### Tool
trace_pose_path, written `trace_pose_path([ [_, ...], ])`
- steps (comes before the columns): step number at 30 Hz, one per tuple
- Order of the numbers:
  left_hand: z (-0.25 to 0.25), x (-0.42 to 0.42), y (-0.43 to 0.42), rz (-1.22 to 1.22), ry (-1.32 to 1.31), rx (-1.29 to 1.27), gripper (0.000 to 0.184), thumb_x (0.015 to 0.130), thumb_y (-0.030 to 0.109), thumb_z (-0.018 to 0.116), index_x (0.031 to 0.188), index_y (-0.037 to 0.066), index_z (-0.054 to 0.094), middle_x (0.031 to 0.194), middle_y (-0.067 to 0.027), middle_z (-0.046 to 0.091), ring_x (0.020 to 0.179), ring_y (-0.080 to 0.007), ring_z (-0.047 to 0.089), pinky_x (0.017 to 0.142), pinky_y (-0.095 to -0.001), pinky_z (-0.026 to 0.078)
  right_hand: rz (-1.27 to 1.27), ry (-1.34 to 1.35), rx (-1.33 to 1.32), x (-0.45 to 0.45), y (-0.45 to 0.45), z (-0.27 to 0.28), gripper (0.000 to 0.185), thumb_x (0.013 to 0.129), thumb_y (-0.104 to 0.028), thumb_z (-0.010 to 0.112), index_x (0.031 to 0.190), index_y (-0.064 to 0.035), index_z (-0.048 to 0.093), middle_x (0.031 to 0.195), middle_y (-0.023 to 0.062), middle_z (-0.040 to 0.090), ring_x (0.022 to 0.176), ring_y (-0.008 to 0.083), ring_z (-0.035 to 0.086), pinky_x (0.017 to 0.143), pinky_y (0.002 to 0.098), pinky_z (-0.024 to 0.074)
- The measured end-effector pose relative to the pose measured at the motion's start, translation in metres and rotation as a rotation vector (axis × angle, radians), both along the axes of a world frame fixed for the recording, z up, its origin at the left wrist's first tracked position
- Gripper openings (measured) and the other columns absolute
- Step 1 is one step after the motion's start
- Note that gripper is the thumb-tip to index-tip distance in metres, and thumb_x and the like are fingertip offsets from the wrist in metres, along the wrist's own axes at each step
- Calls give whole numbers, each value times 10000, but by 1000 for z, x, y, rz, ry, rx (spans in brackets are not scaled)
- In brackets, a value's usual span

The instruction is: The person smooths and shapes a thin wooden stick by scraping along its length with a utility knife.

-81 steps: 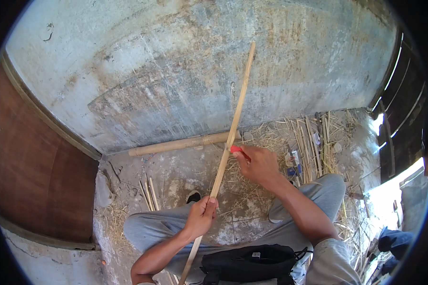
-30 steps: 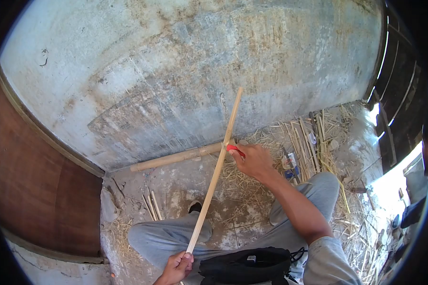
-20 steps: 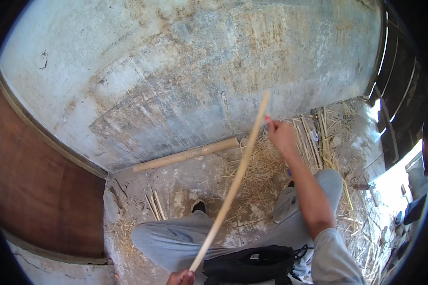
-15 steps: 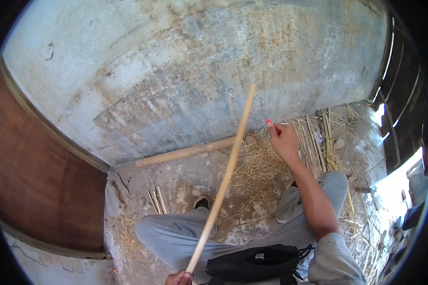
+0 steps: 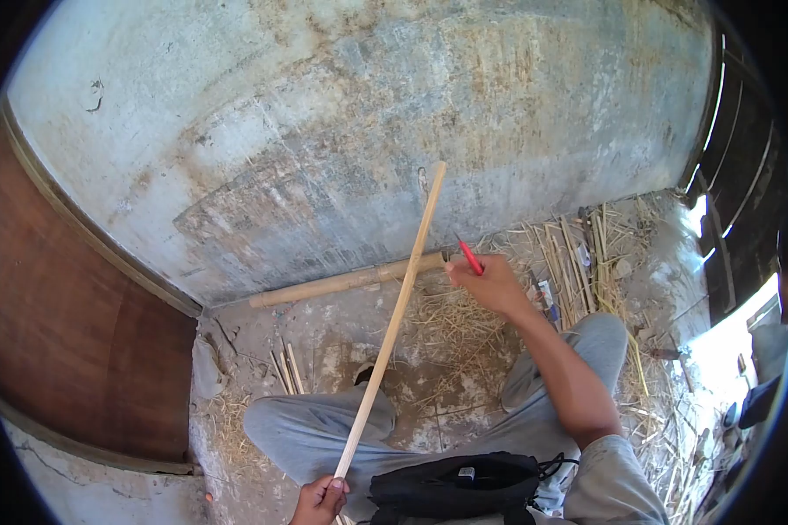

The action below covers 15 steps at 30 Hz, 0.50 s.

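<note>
My left hand [image 5: 320,500] grips the lower end of a long, pale wooden strip [image 5: 388,337], low in the view. The strip slants up and to the right, its far end in front of the wall. To the right of the strip, my right hand [image 5: 488,284] is closed round a red-handled tool [image 5: 469,256] with a thin dark tip pointing up and left. Neither the tool nor my right hand touches the strip.
A thick bamboo pole [image 5: 341,283] lies along the foot of the stained wall [image 5: 350,122]. Straw shavings [image 5: 464,328] and cut strips [image 5: 571,267] litter the floor. A black bag [image 5: 460,486] rests at my lap. A brown panel [image 5: 79,332] stands at left.
My left hand has slid down to the strip's lower end. My right hand has come away from the strip, moved right, then back closer to it, with the red tool still held.
</note>
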State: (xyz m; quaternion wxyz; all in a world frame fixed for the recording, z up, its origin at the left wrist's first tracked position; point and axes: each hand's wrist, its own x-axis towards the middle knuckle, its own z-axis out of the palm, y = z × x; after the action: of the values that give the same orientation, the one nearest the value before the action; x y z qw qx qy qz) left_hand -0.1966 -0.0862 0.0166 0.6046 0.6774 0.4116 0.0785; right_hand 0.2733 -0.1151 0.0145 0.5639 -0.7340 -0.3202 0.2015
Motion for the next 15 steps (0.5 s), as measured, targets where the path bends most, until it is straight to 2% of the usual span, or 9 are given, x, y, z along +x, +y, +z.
trace_pose_path([
  [2,4,9,1,-36,-30,-28,311,1020,348,488,895,79,582,579,64,414,488,-37,366,445,-207,287,31,71,127,-7,9,-6,339,882,-337,702,864,1,715,752,22,669,568,66,495,528,275,401],
  [3,4,13,5,-34,-27,-24,311,1020,348,488,895,79,582,579,64,414,488,-37,366,445,-207,287,33,75,132,-14,11,2,339,882,-337,702,864,1,715,752,22,669,568,66,495,528,275,401],
  [5,4,24,13,-59,-53,-294,272,1048,237,436,905,24,528,596,1,431,470,-64,375,424,-224,336,20,247,217,-27,11,18,339,904,-340,676,899,-3,709,780,62,692,498,35,420,458,236,330],
  [9,27,76,26,-128,-30,-308,324,1048,301,415,908,30,523,568,-19,413,429,-94,370,390,-257,325,-30,333,240,-28,21,17,363,922,-355,655,936,5,701,818,88,709,464,10,369,416,224,285],
  [11,32,101,34,-145,-104,-402,332,1054,298,396,939,13,521,574,-14,417,409,-90,367,387,-247,345,-88,392,321,-25,22,21,477,896,-443,669,851,27,736,555,-33,493,466,54,377,453,264,283],
  [12,34,113,40,-178,-143,-401,333,1054,305,393,928,22,516,568,-12,409,407,-95,374,384,-249,349,-91,385,323,-23,21,25,477,896,-443,669,851,27,736,555,-33,493,466,54,377,453,264,283],
  [14,40,138,48,-199,-170,-419,333,1052,309,395,918,28,513,567,-14,413,408,-98,385,387,-250,359,-69,495,340,-19,18,36,407,926,-390,647,965,14,686,852,108,718,418,22,345,395,213,271],
  [15,43,151,53,-213,-192,-436,334,1049,313,396,908,34,510,565,-16,417,408,-100,395,391,-251,369,-67,488,339,-18,18,39,407,926,-390,647,965,14,686,852,108,718,418,22,345,395,213,271],
])
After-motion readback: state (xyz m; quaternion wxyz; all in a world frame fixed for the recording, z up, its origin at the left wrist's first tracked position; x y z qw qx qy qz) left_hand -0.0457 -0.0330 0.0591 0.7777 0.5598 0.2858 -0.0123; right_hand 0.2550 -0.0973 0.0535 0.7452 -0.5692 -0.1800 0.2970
